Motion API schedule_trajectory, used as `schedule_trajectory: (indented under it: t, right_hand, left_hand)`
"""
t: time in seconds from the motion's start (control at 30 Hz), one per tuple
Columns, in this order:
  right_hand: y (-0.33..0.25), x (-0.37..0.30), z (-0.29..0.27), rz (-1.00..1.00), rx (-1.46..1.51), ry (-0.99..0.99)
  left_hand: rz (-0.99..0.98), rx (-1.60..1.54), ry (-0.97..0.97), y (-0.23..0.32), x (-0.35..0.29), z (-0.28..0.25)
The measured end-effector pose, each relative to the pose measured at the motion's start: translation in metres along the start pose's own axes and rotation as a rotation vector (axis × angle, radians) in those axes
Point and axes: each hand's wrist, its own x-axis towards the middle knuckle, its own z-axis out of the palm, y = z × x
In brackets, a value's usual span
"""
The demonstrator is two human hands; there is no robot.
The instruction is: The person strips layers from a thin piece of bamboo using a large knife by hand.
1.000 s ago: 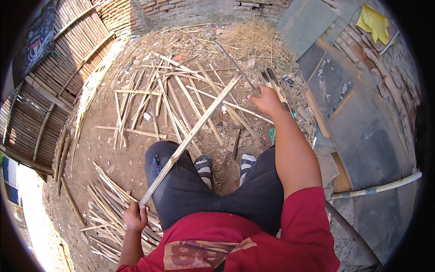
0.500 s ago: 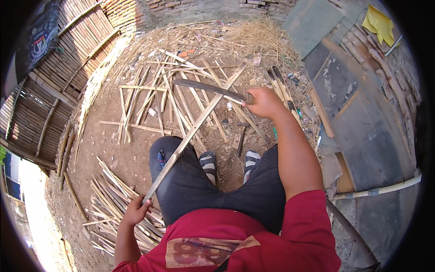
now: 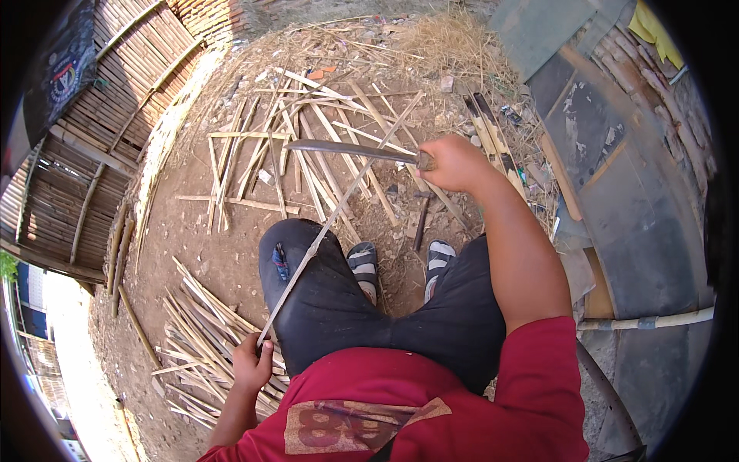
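Note:
My left hand (image 3: 252,360) is closed on the lower end of a long bamboo strip (image 3: 314,248), low at the left beside my thigh. The strip slants up and away to the right across my left leg, its narrow edge turned upward. In my right hand (image 3: 456,164) is the handle of a machete (image 3: 346,147), fingers wrapped round it. Its long dark blade points left and crosses the strip near the far part. Whether blade and strip touch, I cannot tell.
Split bamboo strips (image 3: 308,154) lie criss-crossed on the dirt ahead. A pile of strips (image 3: 202,339) sits at the left, near my left hand. A dark bar-like tool (image 3: 420,222) lies between my feet. Boards (image 3: 616,208) line the right side; a bamboo wall (image 3: 115,115) stands left.
The bamboo strip has turned from its broad face to its narrow edge. My left hand has shifted slightly right, and the machete blade lies closer to level.

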Motion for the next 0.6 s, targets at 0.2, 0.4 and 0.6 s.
schedule_trajectory:
  t: [0.2,0.4,0.6]
  right_hand:
    - [0.004,0.012,0.032,-0.106,0.183,-0.190]
    - [-0.050,0.021,0.042,-0.235,0.080,-0.043]
    - [-0.010,0.024,0.040,0.039,0.192,0.033]
  left_hand:
    - [0.005,-0.032,-0.075,-0.019,0.016,0.013]
    - [-0.086,-0.060,-0.075,-0.018,0.009,0.006]
    - [-0.052,-0.046,-0.129,0.000,0.021,0.008]
